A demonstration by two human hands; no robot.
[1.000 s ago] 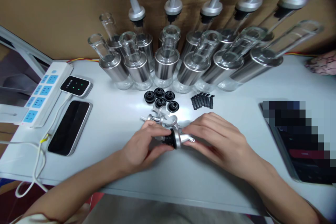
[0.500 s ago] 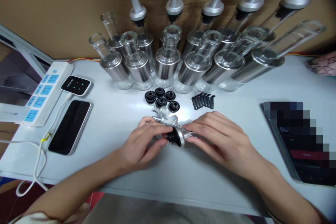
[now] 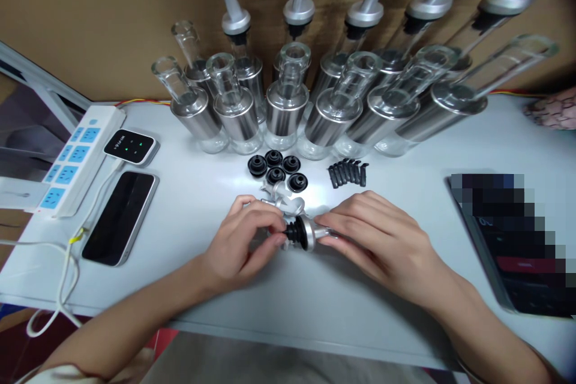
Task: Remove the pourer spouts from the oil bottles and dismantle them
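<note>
Both hands meet over one pourer spout [image 3: 305,231], a silver cap with a ribbed black rubber stopper on its left end. My right hand [image 3: 378,237] grips the silver end. My left hand [image 3: 245,237] pinches the black stopper end with thumb and fingers. Just behind them lies a small heap of loose silver spouts [image 3: 283,198]. Further back sit several black rubber stoppers [image 3: 276,168] and a row of small black plugs [image 3: 347,173].
Glass-and-steel bottles [image 3: 283,108] stand in rows at the back, some fitted with spouts. On the white table [image 3: 315,300] lie a phone [image 3: 119,216], a small black device [image 3: 130,147] and a power strip [image 3: 74,159] at left, and a blurred dark tablet [image 3: 513,240] at right.
The spout has turned in my hands: its black stopper now shows more fully on the left, and my left fingers have shifted onto it. My right hand has closed over the silver tip.
</note>
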